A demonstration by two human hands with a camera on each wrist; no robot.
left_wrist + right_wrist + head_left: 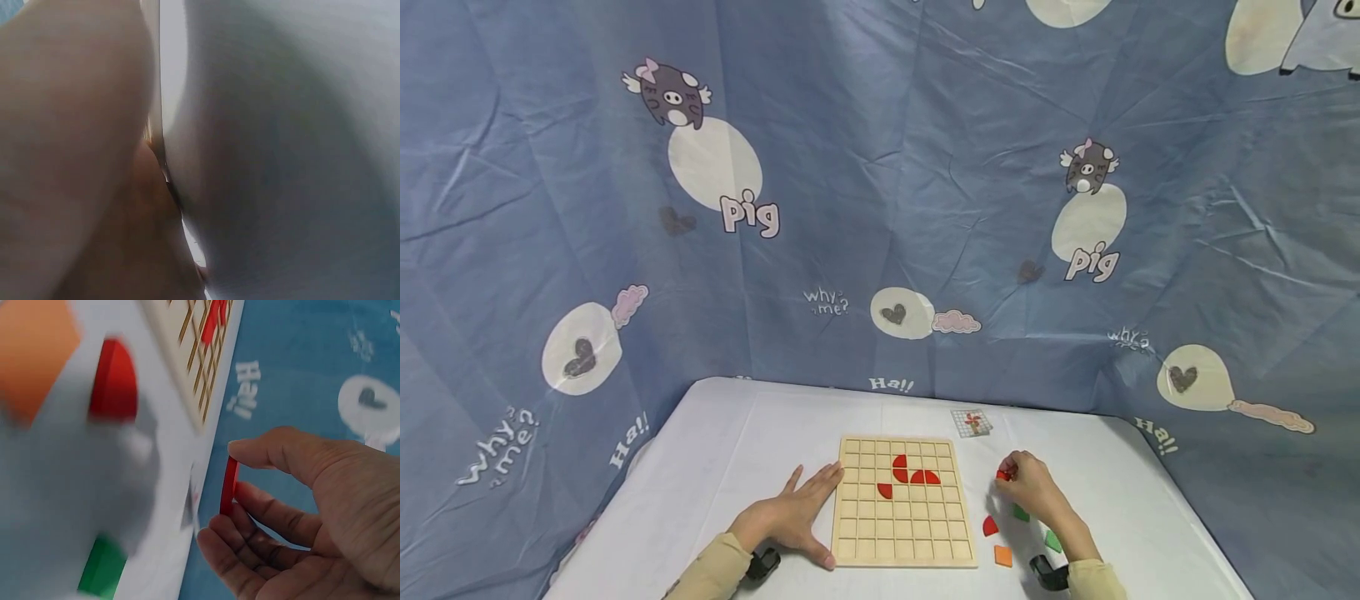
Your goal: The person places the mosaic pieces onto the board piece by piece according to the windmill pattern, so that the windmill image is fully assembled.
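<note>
My left hand (793, 512) rests with spread, straight fingers along the left edge of the wooden grid board (906, 552). Several red quarter-circle pieces (900, 476) lie in cells in the board's upper middle. To the right of the board my right hand (1033, 485) is raised over the table. Between its thumb and fingers it pinches a red piece (229, 486), seen nearly edge-on in the right wrist view. The left wrist view is mostly filled by blurred skin and the white table, so the left fingertips are hidden there.
Below the right hand lie a loose red quarter-circle (990, 526), an orange piece (1003, 556) and two green pieces (1053, 542). A small pattern card (972, 422) lies beyond the board's upper right corner. A blue printed curtain (880, 208) hangs behind the white table (715, 433).
</note>
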